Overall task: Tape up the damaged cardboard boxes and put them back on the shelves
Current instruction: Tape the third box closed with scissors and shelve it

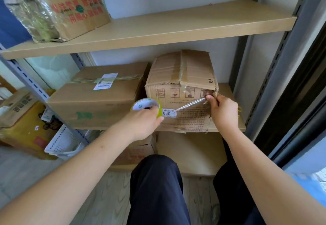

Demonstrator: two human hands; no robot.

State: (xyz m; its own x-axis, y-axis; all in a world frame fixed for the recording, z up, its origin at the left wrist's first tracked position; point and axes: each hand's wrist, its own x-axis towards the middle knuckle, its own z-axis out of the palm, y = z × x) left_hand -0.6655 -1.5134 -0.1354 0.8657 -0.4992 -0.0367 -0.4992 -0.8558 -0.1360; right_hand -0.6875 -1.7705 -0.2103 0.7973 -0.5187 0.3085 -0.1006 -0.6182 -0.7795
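Partly hiding the tape roll (146, 105), left hand (143, 124) grips it; right hand (223, 109) pinches clear tape against the torn box (181, 90).

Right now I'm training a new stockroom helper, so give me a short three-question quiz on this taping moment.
1. True or false: the left hand holds the tape roll.
2. Where does the right hand pinch the free end of the clear tape strip?
A. at the torn front right corner of the damaged box
B. on the upper shelf
C. on the white basket
3. Fill in: beside the damaged box, to its left, sits a box with a white ____ on top.

Key: 1 true; 2 A; 3 label.
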